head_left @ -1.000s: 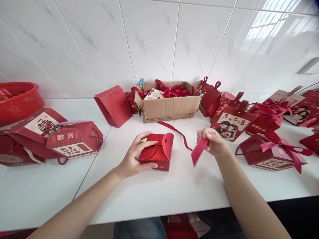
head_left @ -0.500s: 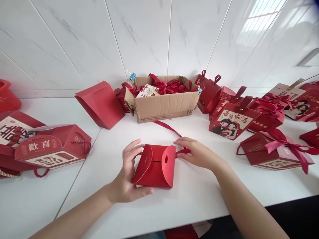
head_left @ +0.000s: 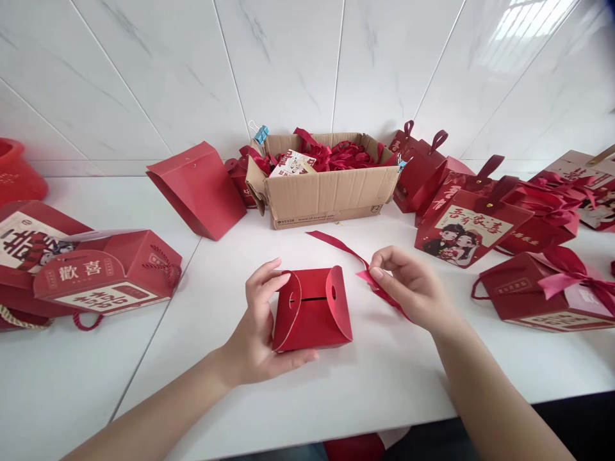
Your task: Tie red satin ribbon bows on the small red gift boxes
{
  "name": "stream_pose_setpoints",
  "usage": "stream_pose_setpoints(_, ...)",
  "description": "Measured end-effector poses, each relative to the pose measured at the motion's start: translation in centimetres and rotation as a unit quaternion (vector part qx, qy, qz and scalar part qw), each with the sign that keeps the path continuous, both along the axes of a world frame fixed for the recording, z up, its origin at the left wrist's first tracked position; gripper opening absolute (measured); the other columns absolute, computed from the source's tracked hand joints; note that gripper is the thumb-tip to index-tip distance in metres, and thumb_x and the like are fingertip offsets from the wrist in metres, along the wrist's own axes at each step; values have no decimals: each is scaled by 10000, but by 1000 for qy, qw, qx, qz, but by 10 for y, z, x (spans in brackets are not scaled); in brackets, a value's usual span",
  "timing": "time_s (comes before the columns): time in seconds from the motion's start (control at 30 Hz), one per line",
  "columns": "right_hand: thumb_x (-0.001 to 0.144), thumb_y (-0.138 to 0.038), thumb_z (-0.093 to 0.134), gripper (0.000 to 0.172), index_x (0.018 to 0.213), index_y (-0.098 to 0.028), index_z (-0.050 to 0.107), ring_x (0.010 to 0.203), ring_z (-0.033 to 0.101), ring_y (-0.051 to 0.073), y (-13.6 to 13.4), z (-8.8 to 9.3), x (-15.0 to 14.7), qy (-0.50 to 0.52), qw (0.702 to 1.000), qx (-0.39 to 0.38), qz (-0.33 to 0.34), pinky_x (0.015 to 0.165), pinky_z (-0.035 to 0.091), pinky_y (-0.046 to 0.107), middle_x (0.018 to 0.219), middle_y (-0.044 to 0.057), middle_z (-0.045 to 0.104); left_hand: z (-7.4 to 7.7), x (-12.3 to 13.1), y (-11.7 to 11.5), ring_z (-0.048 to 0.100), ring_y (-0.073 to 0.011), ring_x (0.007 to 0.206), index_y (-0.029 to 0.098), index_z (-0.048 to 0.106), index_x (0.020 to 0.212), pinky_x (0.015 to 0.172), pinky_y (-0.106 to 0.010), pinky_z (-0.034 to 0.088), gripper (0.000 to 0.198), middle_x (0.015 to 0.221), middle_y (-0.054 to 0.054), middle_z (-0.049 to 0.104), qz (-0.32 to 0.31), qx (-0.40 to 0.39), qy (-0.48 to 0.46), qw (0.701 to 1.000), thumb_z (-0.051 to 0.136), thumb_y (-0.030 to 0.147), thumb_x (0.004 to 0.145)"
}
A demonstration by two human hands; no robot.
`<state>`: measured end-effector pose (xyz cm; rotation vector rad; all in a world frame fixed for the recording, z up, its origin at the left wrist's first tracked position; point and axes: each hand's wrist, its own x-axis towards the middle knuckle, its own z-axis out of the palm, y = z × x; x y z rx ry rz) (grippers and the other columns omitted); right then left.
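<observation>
A small plain red gift box [head_left: 314,310] with two rounded top flaps stands on the white table [head_left: 365,378] in front of me. My left hand [head_left: 257,330] grips its left side, thumb under the front and fingers on the left flap. My right hand [head_left: 408,285] is just right of the box, pinching the end of a long red ribbon [head_left: 339,244] that trails back toward the cardboard box.
An open cardboard box [head_left: 327,189] full of red ribbons stands against the tiled wall. A plain red bag [head_left: 199,189] leans to its left. Printed red gift boxes [head_left: 103,278] lie at left, and several more with ribbons [head_left: 473,224] crowd the right. A red basket [head_left: 19,173] is far left.
My left hand has tilted the small box and then stood it upright, facing me. My right hand lowered the ribbon end to the table beside the box, then lifted it slightly.
</observation>
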<state>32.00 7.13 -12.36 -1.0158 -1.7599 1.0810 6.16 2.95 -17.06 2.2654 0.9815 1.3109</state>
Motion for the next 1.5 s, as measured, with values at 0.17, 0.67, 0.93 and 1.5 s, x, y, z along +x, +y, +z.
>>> stream_pose_setpoints(0.17, 885, -277, 628, 96, 837, -213, 575, 596, 514, 95, -15, 9, -9, 135, 989, -42, 41, 519, 400, 238, 731, -6, 570, 1, 4, -3, 153, -336, 1418, 297, 199, 1446, 1146, -578, 274, 934, 1408, -147, 195, 5, -14, -3, 1000, 749, 483, 715)
stream_pose_setpoints(0.67, 854, -223, 659, 130, 835, -233, 531, 612, 526, 108, -18, 3, -13, 113, 993, -4, 25, 588, 425, 269, 656, -40, 548, 1, 8, -2, 216, -353, 1383, 343, 216, 1408, 1078, -585, 356, 967, 1422, -145, 202, -8, -37, -19, 999, 740, 629, 648)
stream_pose_setpoints(0.93, 844, -240, 675, 149, 840, -229, 526, 600, 538, 108, -20, 3, -22, 121, 992, -7, 33, 633, 451, 278, 603, -52, 561, 1, 13, -4, 242, -337, 1385, 310, 199, 1420, 1098, -571, 328, 1032, 1434, -170, 219, -28, -34, -18, 999, 766, 624, 617)
stream_pose_setpoints(1.5, 833, -321, 677, 177, 882, -232, 533, 561, 534, 114, -21, -2, -26, 114, 993, 15, 26, 643, 488, 287, 595, -53, 577, 61, 47, -3, 489, -280, 1239, 246, 645, 814, 1021, -497, 441, 247, 1219, -66, 586, 84, -184, 23, 979, 478, 390, 924)
